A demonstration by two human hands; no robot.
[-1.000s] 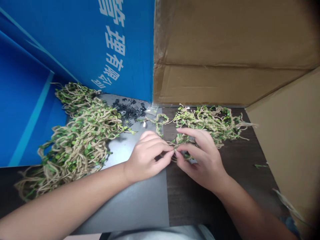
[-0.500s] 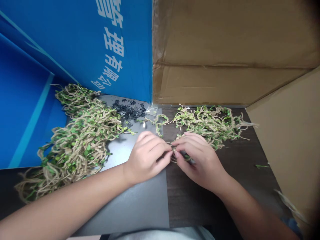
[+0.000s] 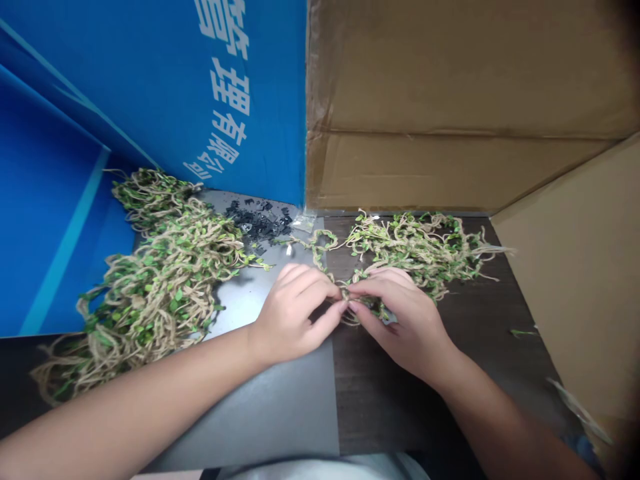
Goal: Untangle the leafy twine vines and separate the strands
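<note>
My left hand (image 3: 299,312) and my right hand (image 3: 400,313) meet at the middle of the table, fingertips almost touching. Between them they pinch a thin tan twine with small green leaves, a leafy twine garland (image 3: 323,257). One stretch of it curls away behind my left fingers, and loops hang below the pinch. My fingers hide part of the held section. Just beyond my right hand lies a tangled heap of similar garlands (image 3: 420,243). A larger heap (image 3: 170,273) spreads to the left of my left hand, behind my left forearm.
Small black flat pieces (image 3: 263,220) lie scattered at the back, beside a clear plastic scrap (image 3: 303,221). A blue panel (image 3: 150,80) with white characters and a cardboard box (image 3: 450,100) wall off the back. More cardboard (image 3: 585,267) stands at right. A green sprig (image 3: 524,332) lies near it.
My hands stay at nearly the same place, with fingers shifting slightly on the twine. The garland stretch behind my left fingers shows more now. The heaps have not moved.
</note>
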